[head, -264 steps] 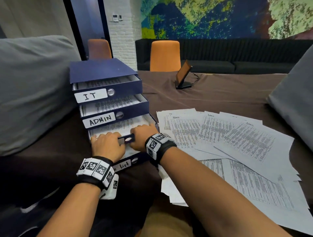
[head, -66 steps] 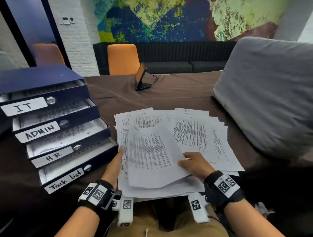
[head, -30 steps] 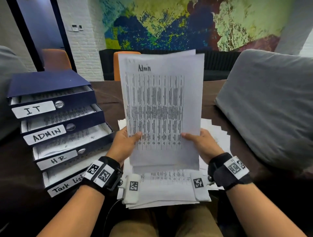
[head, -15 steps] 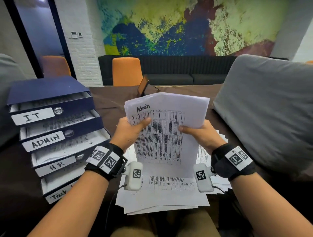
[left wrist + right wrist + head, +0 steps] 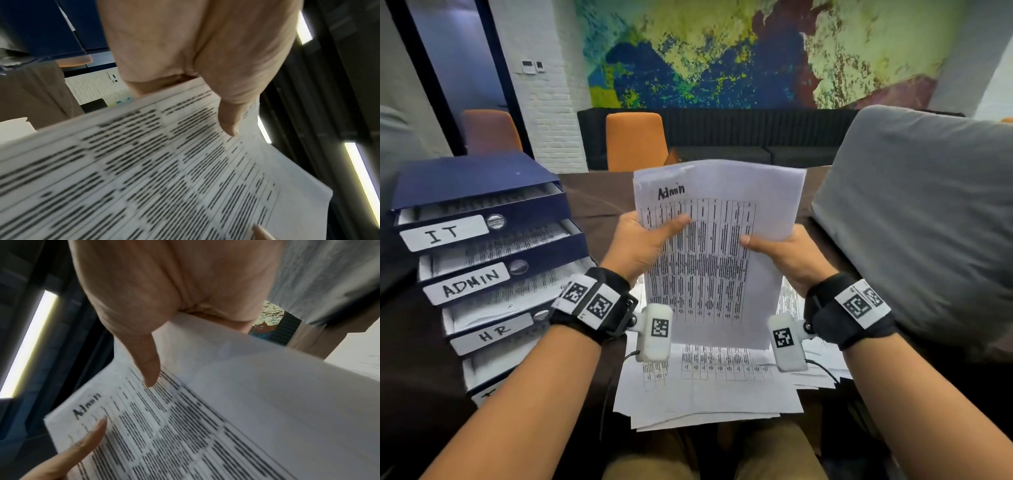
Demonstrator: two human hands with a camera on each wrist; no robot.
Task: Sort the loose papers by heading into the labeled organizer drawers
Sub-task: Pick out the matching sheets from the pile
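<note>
The person holds a sheet headed "Admin" [image 5: 717, 246] upright above the loose papers [image 5: 709, 387]. The left hand [image 5: 640, 245] and right hand [image 5: 784, 253] each pinch one side edge, thumbs on the printed face. The organizer [image 5: 482, 246] stands at the left, its labeled drawers partly pulled out.

Both forearms raised side by side before the chest, left hand [image 5: 640, 245] pinching the left edge of the Admin sheet [image 5: 717, 253], thumb on its printed face, right hand [image 5: 787, 255] pinching the right edge likewise, banded wrists level
</note>
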